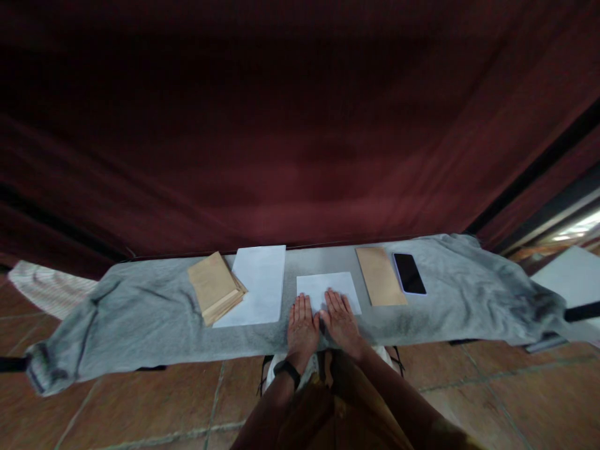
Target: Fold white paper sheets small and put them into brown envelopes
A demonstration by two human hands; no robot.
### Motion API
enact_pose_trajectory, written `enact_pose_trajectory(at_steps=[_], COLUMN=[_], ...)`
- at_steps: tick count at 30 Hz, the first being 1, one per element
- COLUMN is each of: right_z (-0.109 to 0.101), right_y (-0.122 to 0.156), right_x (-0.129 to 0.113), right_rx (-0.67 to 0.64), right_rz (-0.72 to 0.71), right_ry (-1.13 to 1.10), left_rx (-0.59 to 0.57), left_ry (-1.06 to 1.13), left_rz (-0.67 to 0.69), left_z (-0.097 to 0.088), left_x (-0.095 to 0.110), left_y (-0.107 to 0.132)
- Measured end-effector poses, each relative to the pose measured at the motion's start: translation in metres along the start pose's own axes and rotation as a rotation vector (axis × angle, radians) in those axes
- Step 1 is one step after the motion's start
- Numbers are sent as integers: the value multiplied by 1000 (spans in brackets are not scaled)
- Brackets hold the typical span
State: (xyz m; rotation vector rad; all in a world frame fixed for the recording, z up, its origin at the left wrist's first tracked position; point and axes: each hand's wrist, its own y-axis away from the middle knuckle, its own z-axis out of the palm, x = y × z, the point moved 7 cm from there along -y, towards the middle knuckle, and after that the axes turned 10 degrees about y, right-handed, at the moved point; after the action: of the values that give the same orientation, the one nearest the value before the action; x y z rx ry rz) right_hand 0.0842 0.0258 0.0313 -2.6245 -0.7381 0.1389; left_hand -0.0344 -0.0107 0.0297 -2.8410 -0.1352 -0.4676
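Observation:
My left hand (302, 325) lies flat, fingers together and stretched out, on the near edge of a folded white paper (328, 289) on the grey cloth-covered table (140, 312). My right hand (341, 319) rests flat beside it on the same paper, fingers extended. Neither hand grips anything. A black band is on my left wrist.
A stack of brown envelopes (214, 286) lies left, overlapping a white sheet stack (257, 281). A single brown envelope (379, 275) and a black phone (409, 273) lie right. A dark red curtain hangs behind; tiled floor below.

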Motion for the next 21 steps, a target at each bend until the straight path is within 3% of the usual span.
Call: enact_pose_trajectory(at_steps=[3, 13, 21], right_z=[2, 1, 7], right_y=[3, 21, 24], right_x=[0, 34, 35], right_rx=[-23, -12, -52], right_rz=[-1, 119, 101], right_ry=[11, 80, 89], left_rx=[-3, 26, -101], left_ry=[-8, 8, 131], left_rz=[0, -25, 150], left_z=[-1, -2, 28], left_x=[1, 5, 64], left_y=[0, -1, -38])
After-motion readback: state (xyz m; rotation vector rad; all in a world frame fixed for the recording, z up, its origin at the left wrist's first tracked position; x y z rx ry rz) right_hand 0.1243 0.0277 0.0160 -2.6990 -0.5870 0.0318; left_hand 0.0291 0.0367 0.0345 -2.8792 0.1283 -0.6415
